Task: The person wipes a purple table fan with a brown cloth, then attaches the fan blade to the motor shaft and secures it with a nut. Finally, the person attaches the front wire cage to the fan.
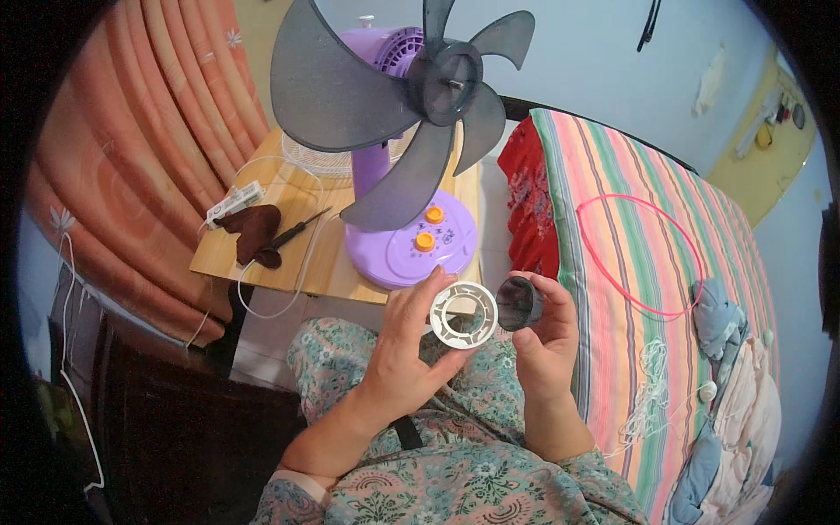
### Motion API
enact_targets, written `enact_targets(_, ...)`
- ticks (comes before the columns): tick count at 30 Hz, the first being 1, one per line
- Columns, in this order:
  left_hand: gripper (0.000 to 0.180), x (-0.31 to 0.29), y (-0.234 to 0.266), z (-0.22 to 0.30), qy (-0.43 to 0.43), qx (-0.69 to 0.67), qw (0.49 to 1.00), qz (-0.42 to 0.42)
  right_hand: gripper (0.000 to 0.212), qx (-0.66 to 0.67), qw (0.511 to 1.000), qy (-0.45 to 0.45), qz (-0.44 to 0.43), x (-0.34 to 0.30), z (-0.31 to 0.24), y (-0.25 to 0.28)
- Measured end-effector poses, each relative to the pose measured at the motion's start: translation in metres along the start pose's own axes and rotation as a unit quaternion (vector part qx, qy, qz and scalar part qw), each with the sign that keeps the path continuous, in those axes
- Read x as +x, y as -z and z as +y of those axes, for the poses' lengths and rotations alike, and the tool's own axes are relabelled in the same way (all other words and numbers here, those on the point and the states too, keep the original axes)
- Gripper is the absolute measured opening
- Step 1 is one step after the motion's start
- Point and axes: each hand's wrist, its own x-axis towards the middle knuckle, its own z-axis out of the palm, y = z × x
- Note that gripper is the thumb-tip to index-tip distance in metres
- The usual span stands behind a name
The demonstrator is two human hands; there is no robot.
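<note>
- Left hand point(409, 350) gripped a white slotted ring point(464, 315), face tilted toward the viewer for inspection.
- Right hand point(544, 337), just beside the ring, pinched a dark round cap point(520, 303) (hands apart).
- Beyond the ring stood the purple fan point(411, 236), grey blades point(394, 96) bare of any guard.

The fan point(398, 149) stands on the worktop point(324, 254) in the upper middle of the frame, with its detached grille point(319, 162) lying behind its base. To its left on the worktop lie a screwdriver point(297, 230), a cloth point(254, 232) and a power strip point(234, 203). The bed point(647, 289) fills the right side, a hoop point(643, 254) lying on it. A curtain point(149, 157) hangs at upper left.
</note>
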Motion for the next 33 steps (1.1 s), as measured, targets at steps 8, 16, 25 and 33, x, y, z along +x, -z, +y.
enact_targets(8, 0.08, -0.005, -0.004, -0.005, 0.056, -0.097, 0.993, 0.02, 0.06, 0.024, 0.999, -0.019, 0.012, -0.007, 0.0, -0.003)
enact_targets(16, 0.043, -0.002, -0.006, -0.014, 0.095, -0.311, 0.945, 0.016, 0.052, 0.231, 0.96, -0.158, 0.021, -0.007, -0.007, -0.005)
enact_targets(25, 0.034, 0.015, -0.011, -0.013, 0.208, -0.471, 0.857, -0.002, 0.062, -0.189, 0.981, 0.026, -0.029, 0.025, -0.011, -0.021)
enact_targets(33, 0.034, 0.053, 0.004, 0.008, 0.187, -0.468, 0.864, -0.017, 0.065, -0.418, 0.872, 0.244, -0.074, 0.071, -0.034, -0.036)
